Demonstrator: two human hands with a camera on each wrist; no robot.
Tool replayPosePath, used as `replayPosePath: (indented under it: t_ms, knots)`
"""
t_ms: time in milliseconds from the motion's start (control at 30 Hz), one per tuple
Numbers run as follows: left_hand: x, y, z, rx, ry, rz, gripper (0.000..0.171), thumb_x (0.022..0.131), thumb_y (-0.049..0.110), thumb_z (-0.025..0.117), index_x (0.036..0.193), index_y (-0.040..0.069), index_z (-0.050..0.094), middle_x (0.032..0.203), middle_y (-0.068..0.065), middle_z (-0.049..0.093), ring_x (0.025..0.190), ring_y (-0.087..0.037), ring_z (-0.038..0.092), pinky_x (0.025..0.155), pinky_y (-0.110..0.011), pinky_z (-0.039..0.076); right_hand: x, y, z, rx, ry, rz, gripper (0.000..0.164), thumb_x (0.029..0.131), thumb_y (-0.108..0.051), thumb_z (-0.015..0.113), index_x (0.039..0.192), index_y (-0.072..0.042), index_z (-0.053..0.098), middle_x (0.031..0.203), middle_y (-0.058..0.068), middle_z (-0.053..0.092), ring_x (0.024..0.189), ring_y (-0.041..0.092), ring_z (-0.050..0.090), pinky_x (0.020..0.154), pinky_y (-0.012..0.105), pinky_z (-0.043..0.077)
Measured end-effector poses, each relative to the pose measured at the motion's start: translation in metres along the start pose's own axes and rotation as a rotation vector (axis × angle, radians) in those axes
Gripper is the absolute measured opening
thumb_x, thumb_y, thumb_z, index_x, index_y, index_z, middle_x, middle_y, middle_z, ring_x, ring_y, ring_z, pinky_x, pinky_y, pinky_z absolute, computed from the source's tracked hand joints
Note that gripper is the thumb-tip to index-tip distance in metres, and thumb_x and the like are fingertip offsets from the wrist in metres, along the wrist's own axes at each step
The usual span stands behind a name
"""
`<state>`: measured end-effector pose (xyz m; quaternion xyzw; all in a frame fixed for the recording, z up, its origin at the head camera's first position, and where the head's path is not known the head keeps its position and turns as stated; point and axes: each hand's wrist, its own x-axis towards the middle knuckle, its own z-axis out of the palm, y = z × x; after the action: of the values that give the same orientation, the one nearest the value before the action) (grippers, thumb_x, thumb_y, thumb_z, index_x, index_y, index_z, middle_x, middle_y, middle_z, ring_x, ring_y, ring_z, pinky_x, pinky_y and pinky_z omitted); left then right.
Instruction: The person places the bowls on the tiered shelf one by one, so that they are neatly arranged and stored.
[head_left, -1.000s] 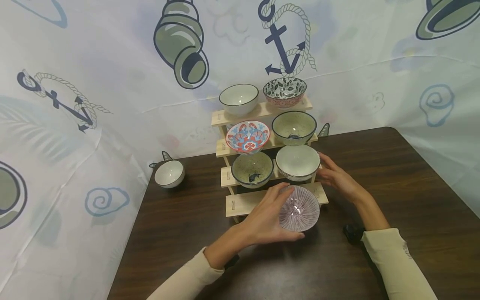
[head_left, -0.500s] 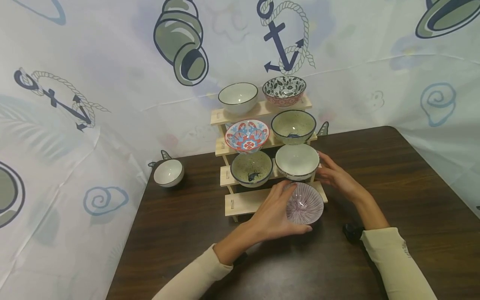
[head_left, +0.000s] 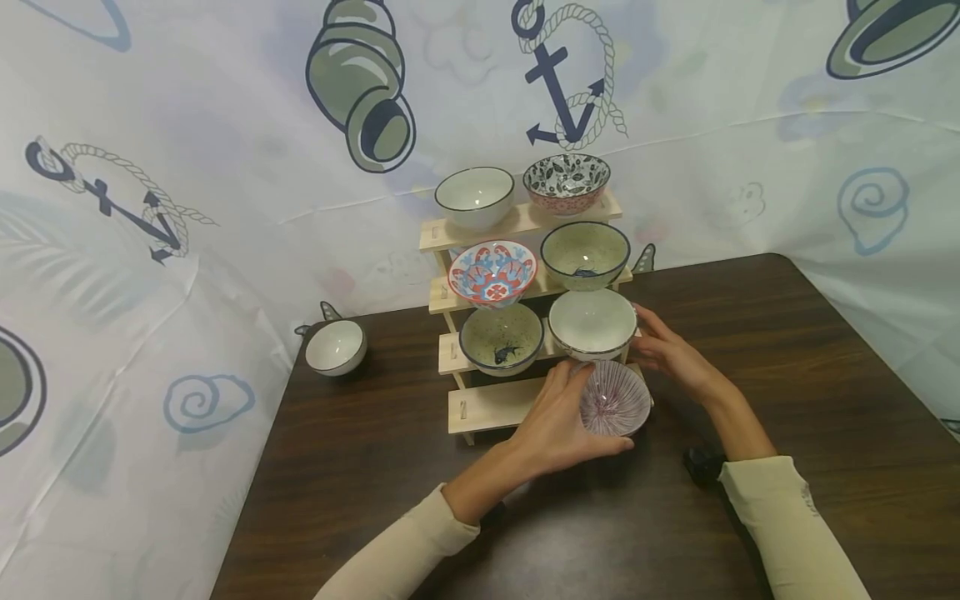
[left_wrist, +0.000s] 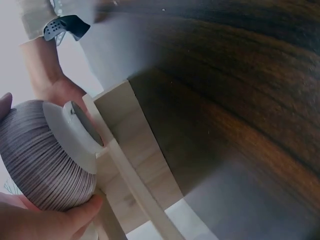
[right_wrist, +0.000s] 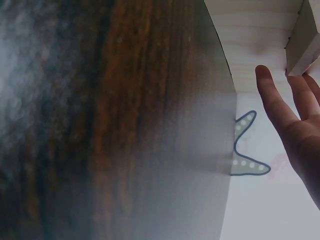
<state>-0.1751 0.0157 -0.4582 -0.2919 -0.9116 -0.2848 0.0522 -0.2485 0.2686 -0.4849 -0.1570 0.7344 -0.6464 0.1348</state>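
Observation:
My left hand (head_left: 558, 421) grips a purple-striped bowl (head_left: 617, 400) by its side, thumb low and fingers at the rim. That bowl is over the right end of the lowest step of a wooden tiered rack (head_left: 491, 407). From the left wrist view, the striped bowl (left_wrist: 45, 155) shows its white foot close to the wooden step (left_wrist: 135, 150). My right hand (head_left: 678, 362) is at the rack's right side, beside a white bowl (head_left: 592, 321) on the step above. In the right wrist view its extended fingers (right_wrist: 272, 95) reach up to the rack's wooden edge (right_wrist: 304, 45).
Beside the white bowl is a speckled fish bowl (head_left: 501, 337). Higher up stand a red-blue patterned bowl (head_left: 493, 271), a green bowl (head_left: 585, 250), a plain white bowl (head_left: 474, 196) and a leaf-patterned bowl (head_left: 566, 183). A small white bowl (head_left: 336, 346) sits left on the dark table (head_left: 360, 483).
My left hand has carried the striped bowl to the right and away from me, over the lowest step's right end. My right hand has stayed at the rack's side.

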Motion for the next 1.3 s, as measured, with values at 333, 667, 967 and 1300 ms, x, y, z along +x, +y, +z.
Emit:
replayPosePath:
  t_ms: [333,667,967,1300]
  knots:
    - [0.003,0.002,0.009,-0.026,0.053,-0.063,0.104,0.067,0.057,0.092,0.151,0.016,0.047,0.146,-0.008,0.045,0.134,-0.021,0.047,0.110,-0.035,0.049,0.003,0.000,0.001,0.008,0.012,-0.005,0.067,0.112,-0.029,0.041,0.168,-0.021,0.006,0.168,0.025,0.022,0.121,-0.010,0.053,0.120,0.068,0.028]
    - [0.009,0.003,0.019,0.048,0.146,-0.059,0.110,0.059,0.066,0.094,0.144,0.015,0.045,0.132,-0.007,0.048,0.122,-0.020,0.049,0.104,-0.033,0.051,0.000,-0.004,-0.001,0.019,0.011,0.013,0.069,0.111,-0.028,0.041,0.168,-0.020,0.003,0.173,0.022,0.008,0.154,0.050,0.021,0.122,0.072,0.017]
    - [0.004,0.007,0.029,0.051,0.193,-0.127,0.109,0.057,0.072,0.091,0.137,0.015,0.045,0.135,-0.006,0.047,0.121,-0.020,0.050,0.099,-0.035,0.054,-0.001,0.000,0.000,-0.006,0.010,0.019,0.069,0.111,-0.029,0.041,0.168,-0.020,0.003,0.173,0.022,0.008,0.154,0.054,0.019,0.120,0.076,0.016]
    - [-0.012,0.009,0.016,0.101,0.146,-0.103,0.119,0.061,0.077,0.086,0.152,0.015,0.040,0.159,-0.013,0.038,0.142,-0.027,0.046,0.108,-0.043,0.053,-0.001,0.000,0.000,-0.007,0.023,0.028,0.069,0.110,-0.031,0.043,0.168,-0.023,0.006,0.173,0.021,0.009,0.154,0.053,0.021,0.121,0.074,0.019]
